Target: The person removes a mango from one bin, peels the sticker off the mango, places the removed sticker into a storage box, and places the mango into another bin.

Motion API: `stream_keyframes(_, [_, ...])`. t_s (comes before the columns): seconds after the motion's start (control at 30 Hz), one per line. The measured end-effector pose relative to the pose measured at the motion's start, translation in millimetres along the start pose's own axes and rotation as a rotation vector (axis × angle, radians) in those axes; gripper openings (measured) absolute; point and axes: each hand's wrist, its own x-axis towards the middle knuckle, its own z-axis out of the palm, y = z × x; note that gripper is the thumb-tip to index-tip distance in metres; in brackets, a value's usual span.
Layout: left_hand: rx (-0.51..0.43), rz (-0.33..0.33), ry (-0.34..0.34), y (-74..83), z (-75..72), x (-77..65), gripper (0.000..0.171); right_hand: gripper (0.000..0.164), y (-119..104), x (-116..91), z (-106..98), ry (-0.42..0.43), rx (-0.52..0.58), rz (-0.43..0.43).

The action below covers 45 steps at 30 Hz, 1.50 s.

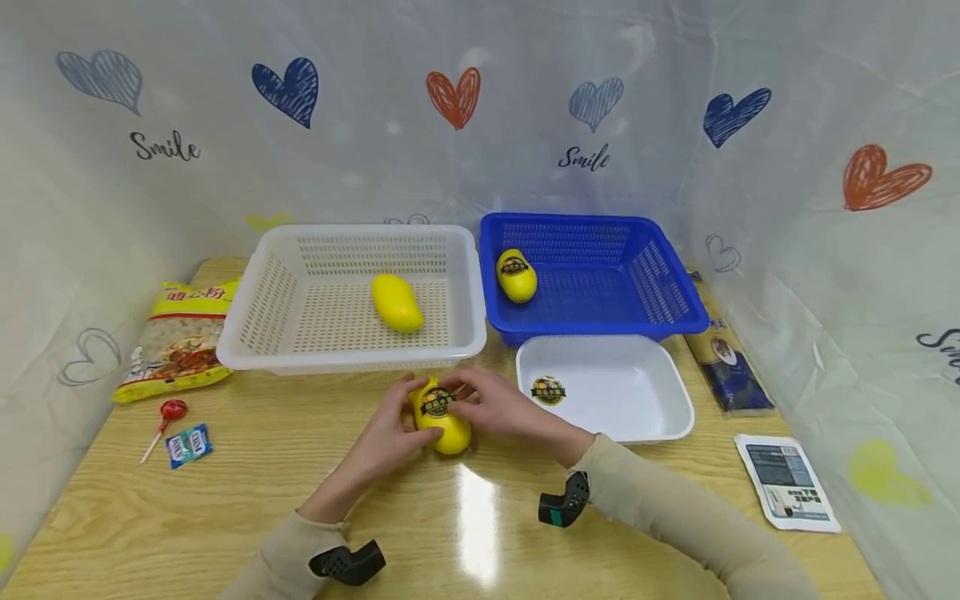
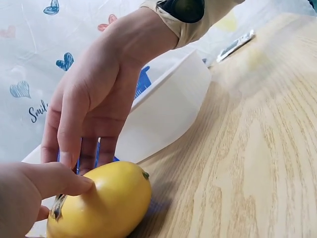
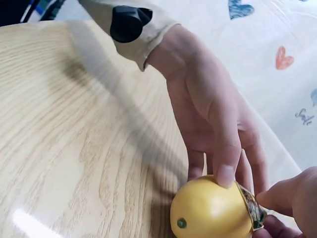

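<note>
A yellow mango (image 1: pixel 452 437) lies on the table in front of the white basket, with a dark round label (image 1: pixel 437 402) on its upper side. From the left, my left hand (image 1: pixel 393 425) holds it, thumb on the near side and fingers beyond it. My right hand (image 1: pixel 491 404) is on its other side, thumb and fingers at the label's edge and around the fruit. In the left wrist view the left thumb presses the mango's side (image 2: pixel 119 198). The right wrist view shows the green stem end of the mango (image 3: pixel 210 203); its underside is hidden.
Behind stand a white basket (image 1: pixel 352 360) with an unlabelled mango (image 1: pixel 397 304) and a blue basket (image 1: pixel 600 279) with a labelled mango (image 1: pixel 517 277). A white tray (image 1: pixel 615 396) holds a loose label (image 1: pixel 548 390). Packets (image 1: pixel 180 342), a lollipop (image 1: pixel 173 410) and a white pouch (image 1: pixel 787 482) lie around.
</note>
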Motion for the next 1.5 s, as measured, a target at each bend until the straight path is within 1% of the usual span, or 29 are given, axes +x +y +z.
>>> stream_keyframes(0.17, [0.061, 0.028, -0.022, 3.0, 1.9, 0.3, 0.070, 0.024, 2, 5, 3, 0.046, 0.007, 0.005])
stream_keyframes(0.27, [0.088, 0.039, -0.026, 4.0, 4.8, 0.3, 0.071, 0.021, 5, 6, 5, 0.062, 0.011, -0.011])
stream_keyframes(0.33, [0.100, 0.044, -0.010, 4.4, 7.8, 0.8, 0.073, 0.019, 7, 5, 5, 0.073, 0.012, -0.029])
stream_keyframes(0.4, [0.113, 0.050, 0.021, 5.1, 11.3, 2.0, 0.074, 0.018, 6, 3, 5, 0.083, 0.025, -0.044])
stream_keyframes(0.5, [0.142, 0.042, 0.066, 6.8, 16.3, 3.7, 0.076, 0.019, 3, -1, 2, 0.106, 0.042, -0.047])
stream_keyframes(0.6, [0.164, 0.023, 0.091, 9.7, 20.0, 3.2, 0.077, 0.020, 1, -3, -2, 0.116, 0.040, -0.033])
stream_keyframes(0.67, [0.168, 0.006, 0.102, 10.9, 21.6, 2.4, 0.078, 0.020, 1, -5, -3, 0.104, 0.038, -0.021])
stream_keyframes(0.8, [0.180, -0.003, 0.116, 11.1, 23.7, 1.4, 0.079, 0.019, 5, -5, -2, 0.057, 0.038, -0.007])
stream_keyframes(0.87, [0.188, 0.003, 0.124, 10.5, 24.3, 1.5, 0.079, 0.018, 6, -4, 1, 0.061, 0.024, -0.027])
stream_keyframes(0.97, [0.190, 0.020, 0.124, 10.5, 25.5, 2.0, 0.077, 0.015, 3, -5, 2, 0.117, -0.052, -0.078])
stream_keyframes(1.03, [0.188, 0.028, 0.119, 10.9, 26.5, 2.4, 0.076, 0.013, -4, -7, 0, 0.151, -0.108, -0.125])
stream_keyframes(1.1, [0.189, 0.027, 0.118, 11.5, 26.9, 2.3, 0.077, 0.013, -15, -12, -8, 0.184, -0.144, -0.169])
stream_keyframes(1.17, [0.190, 0.015, 0.122, 11.7, 26.3, 1.6, 0.078, 0.013, -26, -18, -19, 0.209, -0.138, -0.195])
stream_keyframes(1.23, [0.186, -0.005, 0.126, 11.3, 24.9, 0.2, 0.080, 0.012, -35, -25, -34, 0.223, -0.090, -0.189])
stream_keyframes(1.3, [0.183, -0.018, 0.124, 10.5, 23.2, -1.2, 0.080, 0.010, -37, -32, -50, 0.237, -0.045, -0.160])
stream_keyframes(1.4, [0.180, -0.022, 0.115, 8.5, 21.8, -2.6, 0.080, 0.008, -28, -42, -73, 0.230, -0.006, -0.074])
stream_keyframes(1.5, [0.186, -0.017, 0.107, 6.5, 20.9, -3.3, 0.080, 0.009, -6, -51, -90, 0.216, 0.000, 0.011])
